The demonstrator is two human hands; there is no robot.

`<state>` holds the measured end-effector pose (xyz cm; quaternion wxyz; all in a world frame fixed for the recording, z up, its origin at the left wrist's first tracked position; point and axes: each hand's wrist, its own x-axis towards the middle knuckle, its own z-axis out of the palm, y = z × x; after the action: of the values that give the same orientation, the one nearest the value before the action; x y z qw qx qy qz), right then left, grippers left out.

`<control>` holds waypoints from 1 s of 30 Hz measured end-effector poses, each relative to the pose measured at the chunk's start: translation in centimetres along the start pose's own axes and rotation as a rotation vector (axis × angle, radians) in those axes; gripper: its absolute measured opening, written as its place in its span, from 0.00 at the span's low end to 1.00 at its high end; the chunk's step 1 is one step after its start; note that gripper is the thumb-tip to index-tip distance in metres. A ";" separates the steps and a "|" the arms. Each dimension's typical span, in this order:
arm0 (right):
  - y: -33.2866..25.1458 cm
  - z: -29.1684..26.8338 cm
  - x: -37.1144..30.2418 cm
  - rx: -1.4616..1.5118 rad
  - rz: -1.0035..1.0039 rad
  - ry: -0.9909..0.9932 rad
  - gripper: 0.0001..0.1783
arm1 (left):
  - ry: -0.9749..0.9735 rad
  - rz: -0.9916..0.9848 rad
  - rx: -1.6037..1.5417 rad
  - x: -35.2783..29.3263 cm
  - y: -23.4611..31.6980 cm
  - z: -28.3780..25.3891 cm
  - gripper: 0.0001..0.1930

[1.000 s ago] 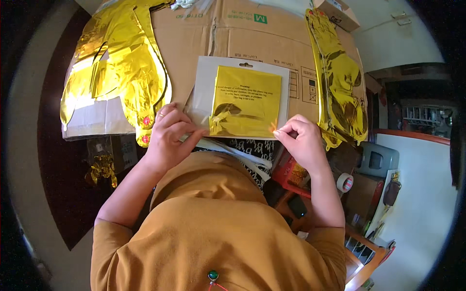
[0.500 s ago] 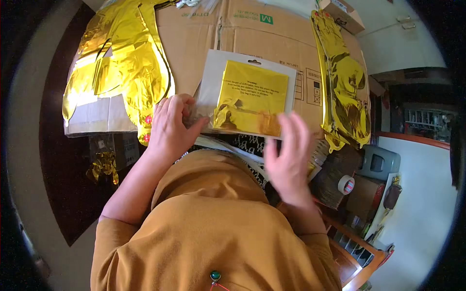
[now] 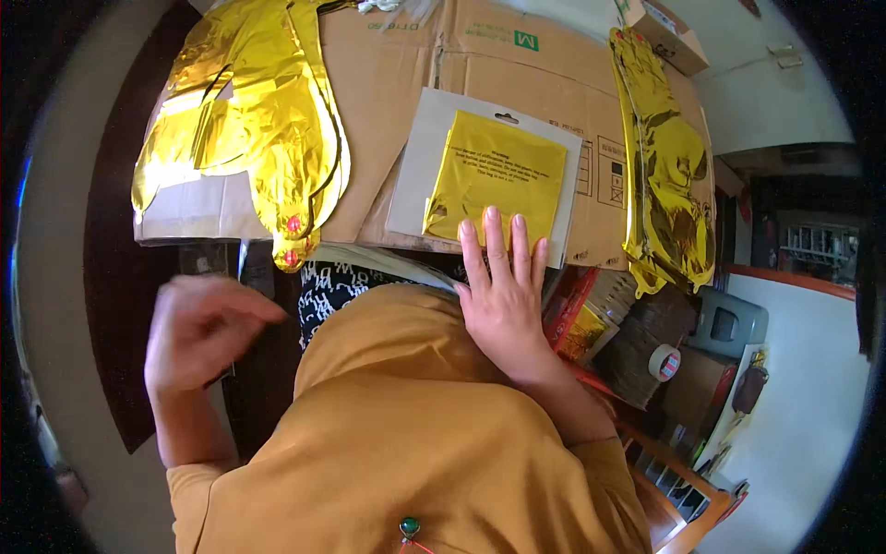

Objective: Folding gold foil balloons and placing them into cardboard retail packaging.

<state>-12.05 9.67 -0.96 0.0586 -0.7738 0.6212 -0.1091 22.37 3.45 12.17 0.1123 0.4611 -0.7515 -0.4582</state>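
Observation:
A flat clear package with a white backing card and a folded gold foil balloon (image 3: 503, 171) lies on the cardboard box (image 3: 369, 111), its hang hole at the far edge. My right hand (image 3: 503, 295) rests flat on the near part of the package, fingers stretched out and slightly apart. My left hand (image 3: 208, 332) is raised off the box's near left side, away from the package. Its fingers are curled in and blurred by motion; whatever they may hold cannot be made out.
A large gold foil balloon (image 3: 268, 120) drapes over the box's left side, and another gold foil balloon (image 3: 669, 157) lies along its right edge. Below right are a tape roll (image 3: 664, 363) and a grey plastic stool (image 3: 729, 319). A small carton (image 3: 666, 37) stands at the far right.
My left hand has left the package's near left corner and swung down and left. My right hand has come down flat onto the package's near edge.

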 end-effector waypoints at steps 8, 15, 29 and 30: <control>-0.2 -0.4 0.0 -0.072 -0.020 -0.062 0.48 | 0.190 -0.215 0.687 -5.8 -20.3 9.1 0.25; -0.1 -0.7 0.2 -0.100 -0.009 -0.087 0.47 | -0.272 -0.103 0.731 3.6 -2.1 7.3 0.34; 0.4 0.0 0.0 -0.212 -0.004 -0.078 0.45 | 0.159 0.597 0.926 13.8 -1.3 14.4 0.31; 0.4 -0.4 0.1 -0.162 -0.004 -0.098 0.46 | 0.176 0.582 0.920 13.5 -1.7 14.4 0.30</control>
<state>-12.48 9.53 -0.62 0.0259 -0.7816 0.6229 -0.0206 7.43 0.87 -0.66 0.0835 0.2726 -0.9585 0.0076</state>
